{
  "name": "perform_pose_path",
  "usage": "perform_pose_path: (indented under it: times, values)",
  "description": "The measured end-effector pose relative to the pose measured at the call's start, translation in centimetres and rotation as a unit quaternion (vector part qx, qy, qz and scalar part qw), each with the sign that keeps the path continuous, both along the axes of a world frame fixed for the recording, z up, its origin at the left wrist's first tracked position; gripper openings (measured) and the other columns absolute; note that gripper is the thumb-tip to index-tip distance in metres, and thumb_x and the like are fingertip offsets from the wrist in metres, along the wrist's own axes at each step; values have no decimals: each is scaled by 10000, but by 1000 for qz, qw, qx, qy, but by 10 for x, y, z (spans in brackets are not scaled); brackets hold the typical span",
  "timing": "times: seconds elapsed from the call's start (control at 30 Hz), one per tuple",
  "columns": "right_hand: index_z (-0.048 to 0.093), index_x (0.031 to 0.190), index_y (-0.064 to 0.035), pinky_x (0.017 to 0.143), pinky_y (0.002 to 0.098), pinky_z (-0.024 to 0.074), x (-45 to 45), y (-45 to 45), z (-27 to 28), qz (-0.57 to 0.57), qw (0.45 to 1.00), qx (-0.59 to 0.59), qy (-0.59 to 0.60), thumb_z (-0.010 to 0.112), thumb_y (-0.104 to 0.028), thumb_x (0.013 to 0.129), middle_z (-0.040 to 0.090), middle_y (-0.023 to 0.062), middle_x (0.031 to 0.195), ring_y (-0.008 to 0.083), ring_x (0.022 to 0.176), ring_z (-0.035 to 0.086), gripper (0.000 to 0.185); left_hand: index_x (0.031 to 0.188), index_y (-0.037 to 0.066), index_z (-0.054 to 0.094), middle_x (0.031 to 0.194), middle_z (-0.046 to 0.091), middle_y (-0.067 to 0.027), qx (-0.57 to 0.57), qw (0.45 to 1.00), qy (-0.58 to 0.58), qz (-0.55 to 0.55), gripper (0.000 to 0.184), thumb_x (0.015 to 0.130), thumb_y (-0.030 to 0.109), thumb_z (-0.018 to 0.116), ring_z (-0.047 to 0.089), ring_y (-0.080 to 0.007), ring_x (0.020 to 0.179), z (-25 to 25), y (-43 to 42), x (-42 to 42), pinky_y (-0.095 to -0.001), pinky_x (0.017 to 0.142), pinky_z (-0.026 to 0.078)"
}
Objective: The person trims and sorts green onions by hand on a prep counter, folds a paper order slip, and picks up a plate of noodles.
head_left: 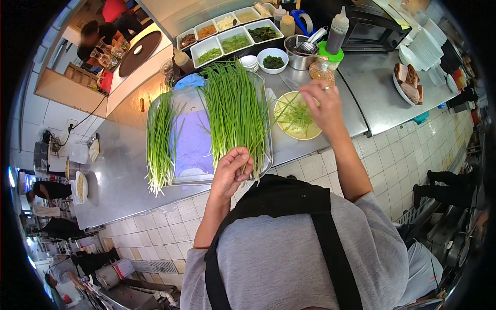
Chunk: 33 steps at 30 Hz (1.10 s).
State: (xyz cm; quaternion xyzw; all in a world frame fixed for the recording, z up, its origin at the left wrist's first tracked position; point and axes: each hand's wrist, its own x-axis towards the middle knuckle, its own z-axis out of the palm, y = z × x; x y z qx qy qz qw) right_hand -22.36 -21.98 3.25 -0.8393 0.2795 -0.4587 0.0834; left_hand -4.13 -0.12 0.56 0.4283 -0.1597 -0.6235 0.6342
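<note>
My left hand is closed in a pinch at the pale root ends of a large bunch of green onions; what lies between its fingers is hidden. My right hand, a ring on one finger, is pinched above a yellow bowl. Thin green onion trimmings lie in that bowl, and some wisps reach up to my fingertips. The bunch rests on a metal tray lined with a purple cloth. A smaller bunch of green onions lies along the tray's left side.
Behind the tray stand several white containers of toppings, a small bowl of dark greens, a metal pot and a squeeze bottle. A bowl of meat sits on the right counter. Other people are in the background.
</note>
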Motion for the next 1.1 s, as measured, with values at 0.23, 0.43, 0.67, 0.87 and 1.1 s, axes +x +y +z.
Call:
perform_pose_path:
  times: [0.23,0.43,0.67,0.87,1.1]
  values:
    - [604,782,-75,685,330,408,-17,-5,-20,-5,988,62,141,616,-57,753,608,81,853,232,692,589,36,928,36,524,746,571,-58,4,1000,-5,31,93,866,97,556,457,-86,508,-3,12,8,-173,371,272]
    - [609,804,-63,644,319,443,-12,0,-28,-35,976,173,129,625,-55,744,592,90,841,230,727,594,63,926,34,524,735,564,-54,8,999,-14,46,89,869,94,553,447,-84,497,-5,20,10,-176,372,267]
    - [647,875,-120,694,341,417,15,34,6,101,995,0,-28,651,-78,727,567,52,897,222,764,541,154,916,40,524,727,553,-42,21,997,-65,17,71,879,97,543,424,-69,492,-3,21,5,-175,381,244]
    - [650,878,-121,696,337,412,31,42,12,169,983,-55,52,648,-76,719,554,36,908,206,793,542,165,912,43,525,727,548,-34,30,996,-84,5,58,881,90,539,420,-57,502,1,24,3,-173,391,239]
    - [655,890,-92,654,348,436,16,16,1,111,970,187,-106,607,-69,780,567,49,835,225,779,557,123,906,46,523,717,543,-31,10,997,-76,11,59,880,96,540,390,-55,492,-1,28,6,-177,395,226]
